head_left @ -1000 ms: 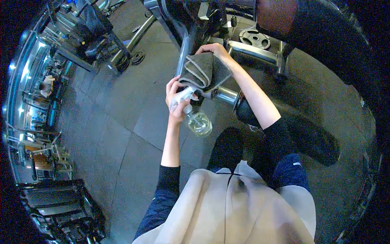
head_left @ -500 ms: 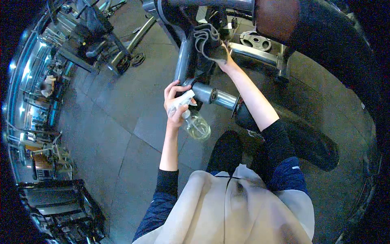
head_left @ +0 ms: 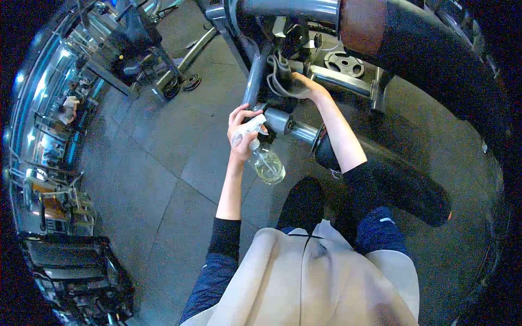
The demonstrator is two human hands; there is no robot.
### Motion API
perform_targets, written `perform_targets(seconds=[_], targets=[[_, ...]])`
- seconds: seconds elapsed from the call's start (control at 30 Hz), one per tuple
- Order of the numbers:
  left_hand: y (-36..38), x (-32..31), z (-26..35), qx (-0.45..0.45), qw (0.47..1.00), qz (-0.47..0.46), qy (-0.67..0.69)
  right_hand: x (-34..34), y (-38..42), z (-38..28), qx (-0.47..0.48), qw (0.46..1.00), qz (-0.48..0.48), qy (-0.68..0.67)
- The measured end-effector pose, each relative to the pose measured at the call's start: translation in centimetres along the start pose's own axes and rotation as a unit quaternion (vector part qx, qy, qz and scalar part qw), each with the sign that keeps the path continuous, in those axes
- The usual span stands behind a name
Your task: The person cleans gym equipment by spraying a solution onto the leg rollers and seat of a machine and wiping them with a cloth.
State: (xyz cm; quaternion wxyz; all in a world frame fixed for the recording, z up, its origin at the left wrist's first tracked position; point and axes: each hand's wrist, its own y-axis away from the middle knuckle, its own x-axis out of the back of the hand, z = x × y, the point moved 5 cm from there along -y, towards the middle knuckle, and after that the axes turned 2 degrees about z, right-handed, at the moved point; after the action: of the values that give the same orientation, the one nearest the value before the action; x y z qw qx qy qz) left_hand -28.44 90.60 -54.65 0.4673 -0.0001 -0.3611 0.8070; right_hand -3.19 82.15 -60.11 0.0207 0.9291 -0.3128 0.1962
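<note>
My left hand point(head_left: 244, 133) is closed around a clear spray bottle point(head_left: 268, 165) with a white trigger head, and its fingertips touch the machine's metal frame point(head_left: 254, 81). The bottle hangs tilted below the hand, with pale liquid inside. Farther up, my right hand point(head_left: 302, 84) is at a grey cloth point(head_left: 278, 79) draped against the dark upright of the machine; its fingers are mostly hidden behind the cloth and frame. A padded roller point(head_left: 397, 182) extends to the lower right from the frame.
A large dark padded cushion point(head_left: 418, 49) spans the upper right. A weight plate point(head_left: 343, 64) lies beyond a metal foot bar point(head_left: 342, 80). Other gym machines stand at the upper left, and a black machine point(head_left: 70, 261) is at the lower left. A distant person point(head_left: 69, 108) is at the left.
The machine and both hands appear slightly shifted in view. My right hand has bent at the wrist and moved slightly down with the cloth. The left hand still holds the bottle.
</note>
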Motion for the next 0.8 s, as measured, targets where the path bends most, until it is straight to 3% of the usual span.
perform_targets(seconds=[0.13,0.17,0.3,0.37,0.43,0.5,0.57,0.63,0.67,0.7,0.8], targets=[[0.2,-0.1,0.6,-0.027,0.999,0.022,-0.022,2.5,3.5,-2.7,-0.042,0.951,0.025,0.304],[0.2,-0.1,0.9,-0.037,0.999,0.023,-0.022,3.5,5.0,-3.1,-0.043,0.942,0.045,0.331],[0.6,0.1,-0.7,-0.046,0.994,0.093,0.039,8.2,15.0,-2.6,0.105,0.905,0.247,0.330],[0.5,0.2,-1.4,-0.076,0.994,0.078,-0.002,11.5,20.3,0.5,0.158,0.875,0.401,0.221],[0.4,-0.1,-1.6,-0.059,0.990,0.113,0.056,15.2,25.4,3.8,0.148,0.897,0.411,-0.060],[0.2,-0.3,-3.0,-0.074,0.992,0.081,0.054,16.4,31.2,1.1,0.057,0.846,0.431,-0.309],[0.3,0.0,-1.6,-0.118,0.989,0.086,-0.015,19.3,35.9,-0.1,-0.044,0.805,0.538,-0.245],[0.2,-0.3,-1.0,-0.157,0.982,0.060,-0.082,20.8,40.5,-0.8,0.062,0.823,0.544,-0.155],[0.3,-0.6,-0.9,-0.142,0.985,0.062,-0.082,19.1,41.7,-3.7,0.017,0.800,0.553,-0.232],[0.0,-0.8,-0.7,-0.129,0.986,0.063,-0.082,22.0,43.8,-0.8,0.078,0.836,0.543,0.015],[0.1,-0.7,-0.8,-0.107,0.991,0.050,-0.066,21.6,46.0,1.8,0.044,0.837,0.498,0.222]])
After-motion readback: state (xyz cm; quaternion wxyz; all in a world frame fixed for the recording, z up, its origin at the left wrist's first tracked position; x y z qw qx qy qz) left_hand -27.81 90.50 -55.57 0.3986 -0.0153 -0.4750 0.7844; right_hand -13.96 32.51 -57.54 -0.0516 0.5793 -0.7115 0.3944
